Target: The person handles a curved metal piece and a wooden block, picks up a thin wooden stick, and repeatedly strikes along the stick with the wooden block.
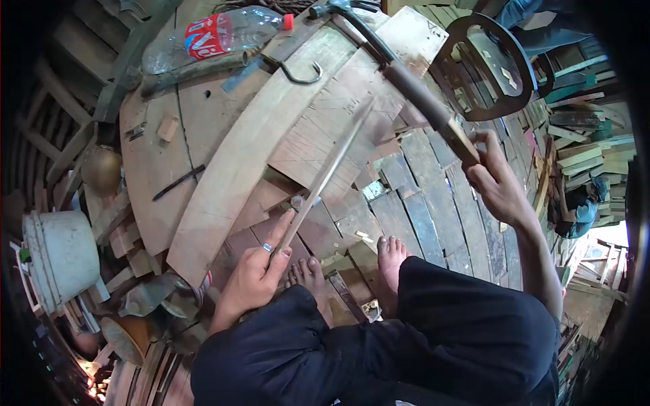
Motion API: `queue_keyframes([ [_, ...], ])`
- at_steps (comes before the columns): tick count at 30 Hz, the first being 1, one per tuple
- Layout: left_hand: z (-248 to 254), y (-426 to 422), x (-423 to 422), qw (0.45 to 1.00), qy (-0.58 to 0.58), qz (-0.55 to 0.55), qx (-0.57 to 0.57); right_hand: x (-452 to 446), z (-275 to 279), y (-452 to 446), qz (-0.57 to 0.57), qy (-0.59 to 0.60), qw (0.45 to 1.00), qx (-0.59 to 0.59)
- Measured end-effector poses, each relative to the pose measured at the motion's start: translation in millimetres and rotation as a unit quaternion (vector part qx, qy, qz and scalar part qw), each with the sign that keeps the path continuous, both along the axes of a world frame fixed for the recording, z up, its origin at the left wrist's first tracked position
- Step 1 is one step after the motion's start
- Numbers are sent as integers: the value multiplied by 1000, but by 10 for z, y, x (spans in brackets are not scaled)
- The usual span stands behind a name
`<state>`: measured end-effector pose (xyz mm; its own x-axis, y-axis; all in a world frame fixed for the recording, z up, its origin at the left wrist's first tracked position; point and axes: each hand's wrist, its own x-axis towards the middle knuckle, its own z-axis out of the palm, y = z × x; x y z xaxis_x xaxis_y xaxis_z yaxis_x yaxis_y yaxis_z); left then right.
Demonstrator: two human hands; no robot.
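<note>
My right hand [497, 179] is closed around the lower end of a long-handled claw hammer [423, 98]. The hammer slants up and left, and its dark head is at the top of the view. My left hand [256, 279] grips the near end of a long, thin, pale strip [325, 177] between thumb and fingers, with the index finger laid along it. That strip points up and right over a flat wooden board [315, 139]; its far end is blurred, and I cannot tell whether it touches the board. A curved plank [233, 172] lies left of it.
A plastic bottle [217, 37] with a red cap lies at the back left, near a metal hook [301, 76]. A dark pen-like stick [178, 183] rests on the work surface. At left stands a white bucket [64, 254]. Another person [582, 210] is at far right.
</note>
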<state>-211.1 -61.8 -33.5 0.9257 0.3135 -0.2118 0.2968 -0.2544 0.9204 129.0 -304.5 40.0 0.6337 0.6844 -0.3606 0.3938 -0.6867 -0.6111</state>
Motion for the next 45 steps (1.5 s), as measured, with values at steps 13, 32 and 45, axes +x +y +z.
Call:
queue_keyframes([
  [13,162,-122,80,994,107,3,38,-463,-563,346,113,-165,979,46],
  [32,290,-203,119,987,155,49,3,-345,-659,468,121,-234,959,106],
  [45,296,-192,137,984,175,41,6,-635,-700,318,271,-149,947,91],
])
